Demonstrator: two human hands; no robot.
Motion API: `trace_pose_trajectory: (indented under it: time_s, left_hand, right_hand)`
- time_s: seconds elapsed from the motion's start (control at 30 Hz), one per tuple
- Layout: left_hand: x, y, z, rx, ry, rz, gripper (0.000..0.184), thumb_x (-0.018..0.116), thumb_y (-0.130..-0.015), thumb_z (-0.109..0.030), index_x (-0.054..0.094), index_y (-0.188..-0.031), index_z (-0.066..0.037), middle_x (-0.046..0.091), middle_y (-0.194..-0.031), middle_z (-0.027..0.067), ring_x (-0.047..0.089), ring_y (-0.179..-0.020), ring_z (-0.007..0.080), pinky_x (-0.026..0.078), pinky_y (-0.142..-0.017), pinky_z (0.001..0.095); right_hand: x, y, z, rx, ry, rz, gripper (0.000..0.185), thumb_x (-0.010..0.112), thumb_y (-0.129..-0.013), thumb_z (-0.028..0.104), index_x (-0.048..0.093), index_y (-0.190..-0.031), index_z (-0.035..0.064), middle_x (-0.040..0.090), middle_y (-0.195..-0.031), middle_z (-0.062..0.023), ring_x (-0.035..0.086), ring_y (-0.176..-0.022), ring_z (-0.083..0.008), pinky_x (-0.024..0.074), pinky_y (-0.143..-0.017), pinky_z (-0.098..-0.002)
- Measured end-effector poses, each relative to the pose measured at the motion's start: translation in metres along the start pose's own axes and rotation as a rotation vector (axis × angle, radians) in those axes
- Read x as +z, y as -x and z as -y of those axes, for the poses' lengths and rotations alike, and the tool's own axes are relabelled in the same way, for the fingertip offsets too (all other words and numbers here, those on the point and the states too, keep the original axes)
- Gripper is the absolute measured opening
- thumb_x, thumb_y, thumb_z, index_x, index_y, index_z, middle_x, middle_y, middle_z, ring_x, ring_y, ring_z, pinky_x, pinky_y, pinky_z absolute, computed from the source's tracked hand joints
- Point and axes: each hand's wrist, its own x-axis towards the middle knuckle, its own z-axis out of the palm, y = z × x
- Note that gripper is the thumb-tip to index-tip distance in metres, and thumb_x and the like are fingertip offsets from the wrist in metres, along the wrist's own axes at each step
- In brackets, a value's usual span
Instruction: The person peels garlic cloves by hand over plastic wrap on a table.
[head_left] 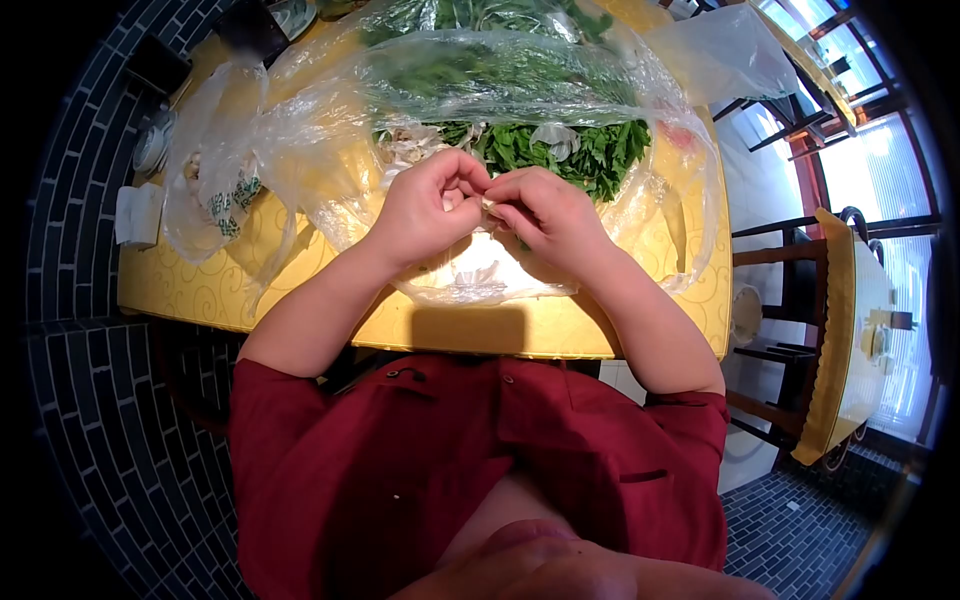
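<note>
Above the front of the table, my left hand (428,208) and my right hand (548,212) meet with fingertips pinched together. Between them is a small pale piece that looks like a garlic clove (487,204), mostly covered by the fingers. Both hands are closed on it. Papery white garlic skins (476,272) lie on the plastic just below my hands. More skins (408,146) are heaped beyond my left hand. Green leafy herbs (560,160) spread out behind my right hand, partly under clear plastic.
A large clear plastic bag (330,130) covers much of the yellow-clothed table (190,290). Another bag (205,205) with pale contents sits at the left, near a white tissue box (138,216) and stacked dishes (152,145). Brick wall is left; another table (850,340) stands right.
</note>
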Motion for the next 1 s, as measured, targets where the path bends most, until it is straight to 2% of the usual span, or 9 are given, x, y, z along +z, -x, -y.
trace_pose_trajectory:
  time_s: [0.07, 0.27, 0.37, 0.47, 0.57, 0.77, 1.0]
  left_hand:
    - [-0.002, 0.0, -0.002, -0.042, 0.042, 0.035, 0.018, 0.054, -0.08, 0.003, 0.054, -0.097, 0.0, 0.057, -0.089, 0.0015, 0.053, -0.076, 0.0039, 0.043, -0.066, 0.018]
    - [-0.007, 0.0, -0.01, -0.055, 0.122, 0.093, 0.014, 0.061, -0.081, -0.002, 0.055, -0.093, -0.002, 0.056, -0.082, -0.0013, 0.049, -0.066, 0.0008, 0.038, -0.055, 0.0151]
    - [-0.008, 0.001, -0.012, -0.064, 0.166, 0.091, 0.014, 0.062, -0.079, 0.0, 0.057, -0.092, -0.001, 0.056, -0.079, -0.0011, 0.052, -0.07, 0.0028, 0.044, -0.062, 0.0177]
    - [-0.008, 0.0, -0.009, -0.043, 0.155, 0.094, 0.014, 0.062, -0.079, 0.0, 0.057, -0.092, -0.001, 0.056, -0.079, -0.0013, 0.051, -0.07, 0.0028, 0.044, -0.062, 0.0177]
    - [-0.007, 0.001, -0.01, -0.04, 0.131, 0.1, 0.014, 0.058, -0.08, 0.0, 0.055, -0.093, -0.002, 0.053, -0.08, -0.0028, 0.047, -0.066, 0.0004, 0.037, -0.057, 0.0152]
    - [-0.005, 0.0, -0.002, -0.04, 0.076, 0.071, 0.016, 0.054, -0.078, 0.003, 0.054, -0.093, -0.002, 0.051, -0.083, -0.003, 0.045, -0.069, 0.0002, 0.037, -0.06, 0.0157]
    - [-0.004, -0.001, -0.001, -0.008, 0.049, 0.05, 0.017, 0.057, -0.075, 0.002, 0.054, -0.091, -0.002, 0.052, -0.078, -0.0034, 0.044, -0.065, 0.0006, 0.038, -0.057, 0.0168]
  right_hand:
    - [-0.002, 0.0, 0.003, 0.027, 0.003, -0.006, 0.014, 0.063, -0.08, 0.011, 0.059, -0.093, 0.0058, 0.062, -0.09, -0.0105, 0.06, -0.085, -0.0293, 0.0482, -0.073, -0.0362]
    - [-0.005, 0.001, 0.003, 0.109, -0.17, -0.009, 0.013, 0.064, -0.08, 0.01, 0.061, -0.092, 0.0065, 0.062, -0.087, -0.0102, 0.061, -0.08, -0.026, 0.049, -0.069, -0.0331]
    - [-0.004, 0.001, 0.001, 0.116, -0.211, -0.012, 0.013, 0.064, -0.079, 0.009, 0.062, -0.092, 0.0063, 0.062, -0.085, -0.0102, 0.061, -0.078, -0.0253, 0.0491, -0.068, -0.0326]
    - [-0.004, 0.001, 0.003, 0.097, -0.194, -0.007, 0.013, 0.064, -0.08, 0.009, 0.061, -0.092, 0.0064, 0.062, -0.085, -0.0102, 0.061, -0.079, -0.0261, 0.0489, -0.069, -0.0334]
    - [-0.005, 0.0, 0.001, 0.029, -0.122, -0.001, 0.013, 0.064, -0.08, 0.009, 0.06, -0.092, 0.0067, 0.062, -0.086, -0.01, 0.06, -0.081, -0.0273, 0.0485, -0.07, -0.0343]
    - [0.0, 0.001, -0.004, -0.075, -0.03, 0.007, 0.013, 0.064, -0.08, 0.01, 0.059, -0.092, 0.0074, 0.061, -0.086, -0.0091, 0.059, -0.082, -0.0284, 0.0477, -0.07, -0.0355]
    - [-0.001, 0.0, -0.003, -0.05, -0.065, -0.015, 0.012, 0.065, -0.079, 0.01, 0.062, -0.09, 0.0088, 0.061, -0.084, -0.0083, 0.059, -0.08, -0.027, 0.0479, -0.069, -0.0347]
